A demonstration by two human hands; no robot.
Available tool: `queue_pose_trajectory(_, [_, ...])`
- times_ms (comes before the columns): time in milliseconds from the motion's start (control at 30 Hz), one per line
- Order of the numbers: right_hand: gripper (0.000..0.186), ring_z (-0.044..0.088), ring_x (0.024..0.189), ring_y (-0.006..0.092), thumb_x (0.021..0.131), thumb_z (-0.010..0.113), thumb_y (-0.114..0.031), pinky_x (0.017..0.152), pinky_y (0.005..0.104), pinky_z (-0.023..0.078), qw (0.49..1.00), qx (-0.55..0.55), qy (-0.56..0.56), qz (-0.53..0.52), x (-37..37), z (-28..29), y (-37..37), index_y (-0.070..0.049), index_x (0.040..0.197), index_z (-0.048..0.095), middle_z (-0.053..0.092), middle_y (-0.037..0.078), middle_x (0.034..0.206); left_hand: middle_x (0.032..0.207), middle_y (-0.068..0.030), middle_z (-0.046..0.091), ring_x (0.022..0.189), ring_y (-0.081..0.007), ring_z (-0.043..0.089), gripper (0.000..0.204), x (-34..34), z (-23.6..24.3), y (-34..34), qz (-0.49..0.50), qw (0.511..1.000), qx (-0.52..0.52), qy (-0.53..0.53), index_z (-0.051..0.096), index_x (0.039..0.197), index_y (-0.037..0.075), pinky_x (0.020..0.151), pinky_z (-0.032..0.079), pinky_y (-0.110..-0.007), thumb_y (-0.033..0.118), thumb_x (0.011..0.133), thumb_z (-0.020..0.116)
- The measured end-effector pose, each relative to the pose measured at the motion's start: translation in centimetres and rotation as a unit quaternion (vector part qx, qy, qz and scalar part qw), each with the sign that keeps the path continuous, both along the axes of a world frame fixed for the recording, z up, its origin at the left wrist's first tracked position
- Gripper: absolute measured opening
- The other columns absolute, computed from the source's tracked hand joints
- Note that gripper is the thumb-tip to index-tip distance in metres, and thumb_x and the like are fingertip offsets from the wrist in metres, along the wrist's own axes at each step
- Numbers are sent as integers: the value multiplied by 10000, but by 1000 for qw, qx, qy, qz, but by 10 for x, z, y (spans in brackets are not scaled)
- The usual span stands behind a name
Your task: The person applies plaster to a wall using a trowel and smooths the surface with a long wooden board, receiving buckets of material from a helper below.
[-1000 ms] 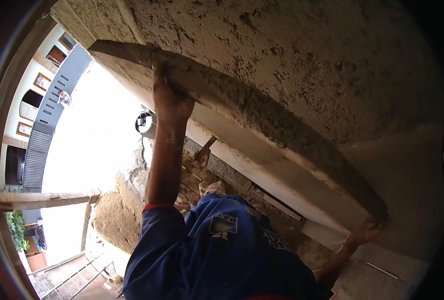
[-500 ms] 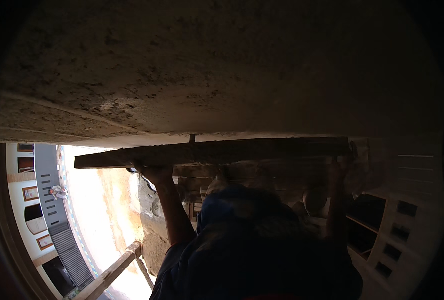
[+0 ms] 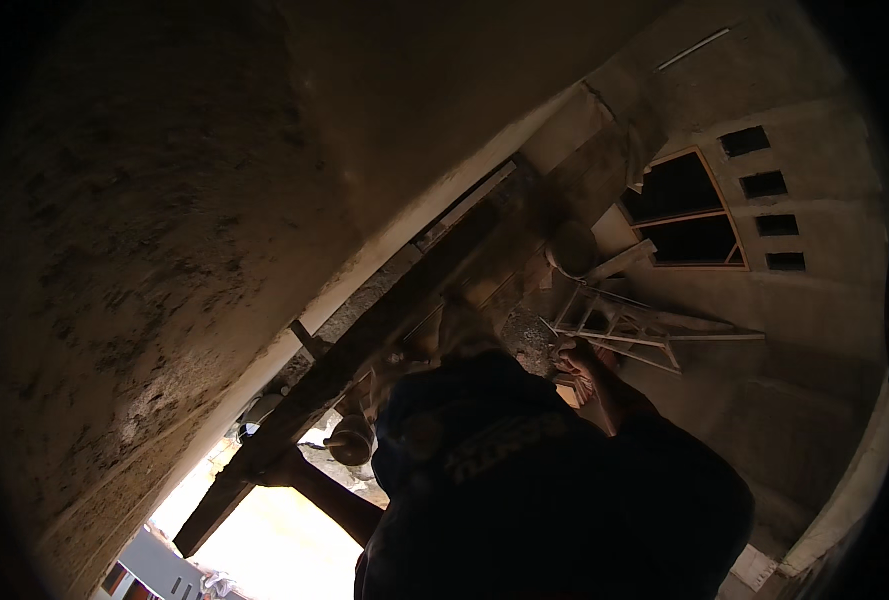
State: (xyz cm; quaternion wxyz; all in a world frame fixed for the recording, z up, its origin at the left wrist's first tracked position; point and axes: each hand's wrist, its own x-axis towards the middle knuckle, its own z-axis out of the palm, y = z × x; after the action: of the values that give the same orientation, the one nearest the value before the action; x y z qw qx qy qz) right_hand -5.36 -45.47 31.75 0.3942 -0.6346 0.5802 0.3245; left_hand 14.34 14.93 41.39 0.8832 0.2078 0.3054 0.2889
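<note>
A long, dark straight-edged wooden board (image 3: 365, 345) runs slantwise beside the rough plastered wall (image 3: 155, 270). Near the board's lower left end, my left hand (image 3: 277, 466) is wrapped round it, mostly in shadow. My right hand (image 3: 580, 366) is away from the board, in front of my right side. Its fingers are curled, and shadow hides whether anything lies in them. A bucket (image 3: 353, 442) hangs or stands just right of my left hand; which of the two I cannot tell.
Another round bucket (image 3: 571, 248) is farther off on planks. Beyond my right hand stands a slatted wooden frame (image 3: 630, 325), like a ladder or trestle. An orange-framed window opening (image 3: 685, 215) and several square wall holes (image 3: 765, 185) are at the right. Bright ground (image 3: 305, 535) shows lower left.
My right hand has let go of the board's right end and come down toward my body. My left hand stays on the board. The whole view has turned, so board and wall now slant.
</note>
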Motion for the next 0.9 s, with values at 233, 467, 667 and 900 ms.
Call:
queue_pose_trajectory(233, [405,554,560,161,811,626,-95,458,309,469,999,-42,-23,-7,20,54,11,-43,1197,514,617,138,847,1065,-94,605,1028,-264,561,653,7,-31,11,-7,999,-26,20,524,1159,41,940,428,-457,545,746,572])
queue_pose_trajectory(467, [409,621,652,228,810,626,-144,541,327,524,993,-60,-94,27,76,9,-56,-73,1197,515,631,140,917,1043,-73,617,1009,-245,570,438,32,-33,-66,73,993,-48,83,606,1049,129,895,457,-450,434,736,585])
queue_pose_trajectory(667, [344,612,624,172,771,664,-180,520,317,519,994,-46,-76,69,56,-68,-126,-73,1090,589,640,120,850,1058,-118,577,1022,-290,524,480,45,-87,-127,105,985,11,137,578,1050,89,940,390,-486,424,707,614])
queue_pose_trajectory(900, [426,643,637,235,749,676,-196,556,337,515,995,19,55,81,49,-172,-184,-52,1131,554,641,168,877,1088,-220,517,1046,-359,495,723,64,-152,-212,86,970,51,220,478,1126,-36,961,355,-512,489,657,646])
